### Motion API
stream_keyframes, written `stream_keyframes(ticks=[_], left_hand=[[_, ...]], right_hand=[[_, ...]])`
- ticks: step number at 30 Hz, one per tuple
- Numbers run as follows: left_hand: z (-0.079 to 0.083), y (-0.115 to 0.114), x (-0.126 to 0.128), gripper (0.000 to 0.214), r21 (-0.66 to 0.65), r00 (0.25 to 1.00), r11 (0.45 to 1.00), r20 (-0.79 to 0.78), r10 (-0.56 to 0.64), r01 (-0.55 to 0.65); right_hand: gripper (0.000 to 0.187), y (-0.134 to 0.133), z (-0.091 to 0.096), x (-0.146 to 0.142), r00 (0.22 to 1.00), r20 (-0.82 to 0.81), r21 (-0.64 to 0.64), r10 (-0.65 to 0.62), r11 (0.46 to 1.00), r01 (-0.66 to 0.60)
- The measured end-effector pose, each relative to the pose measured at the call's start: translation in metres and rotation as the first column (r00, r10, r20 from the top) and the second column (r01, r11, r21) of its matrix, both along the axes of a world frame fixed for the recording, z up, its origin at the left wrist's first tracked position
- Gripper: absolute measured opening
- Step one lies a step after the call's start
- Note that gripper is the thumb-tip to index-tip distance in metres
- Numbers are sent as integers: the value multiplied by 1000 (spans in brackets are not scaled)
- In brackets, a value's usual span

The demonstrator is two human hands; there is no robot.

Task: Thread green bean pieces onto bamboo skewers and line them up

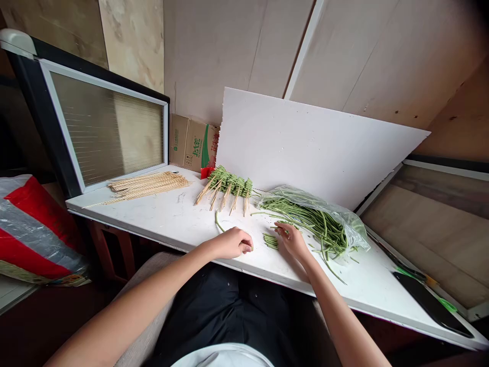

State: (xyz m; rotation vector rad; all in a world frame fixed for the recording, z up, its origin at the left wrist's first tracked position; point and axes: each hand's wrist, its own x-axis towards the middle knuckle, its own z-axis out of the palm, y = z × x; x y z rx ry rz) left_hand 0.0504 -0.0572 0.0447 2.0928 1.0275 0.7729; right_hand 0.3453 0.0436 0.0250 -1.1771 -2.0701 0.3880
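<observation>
My left hand (236, 242) is closed near the table's front edge. A long green bean (218, 222) curves out from behind it, and its far end disappears under the hand. My right hand (292, 240) is pinched, with a short bean piece (273, 227) sticking out by the fingertips. Just left of it, a small row of cut bean pieces (271, 241) lies side by side. Behind the hands is a pile of skewered beans (233, 182), their bare stick ends pointing toward me. To the right, long beans (317, 216) spill from a clear plastic bag (349, 216).
Loose bamboo skewers (151, 185) lie on the left of the white table (179, 224). A cardboard box (191, 142) and a white board (305, 142) stand at the back. A black phone-like slab (431, 304) and green-handled scissors (447, 305) lie at the right end.
</observation>
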Motion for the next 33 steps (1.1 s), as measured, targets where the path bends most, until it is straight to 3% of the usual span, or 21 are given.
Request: stream_keyframes(ticks=[7, 11, 15, 19, 22, 24, 27, 33], left_hand=[[-3, 3, -2, 17, 23, 1000, 1000, -4, 10, -10], [-8, 3, -3, 17, 16, 1000, 1000, -6, 14, -14], [-11, 3, -2, 18, 1, 1000, 1000, -5, 11, -11], [-9, 2, 0, 17, 89, 999, 995, 3, 36, -36], [-5, 2, 2, 15, 184, 992, 975, 43, 117, -123], [-3, 3, 1, 14, 213, 984, 962, 77, 161, -174], [2, 6, -3, 17, 243, 958, 932, 172, 230, -268], [12, 8, -8, 28, 169, 941, 946, 247, 232, -277]], right_hand=[[34, -2, -14, -8, 989, 143, 139, 41, 988, -62], [30, -2, -15, -9, 979, 202, 224, 3, 973, -49], [30, -4, -14, -8, 976, 215, 203, -22, 979, -22], [30, -6, -7, -10, 991, 132, 168, -20, 986, -3], [28, -17, 7, -20, 998, -67, 109, -20, 994, 27], [30, -31, 20, -33, 974, -216, -23, 71, 997, -78], [31, -58, 39, -58, 930, -233, -114, 283, 942, -315], [20, -90, 48, -86, 911, -94, 118, 401, 913, -390]])
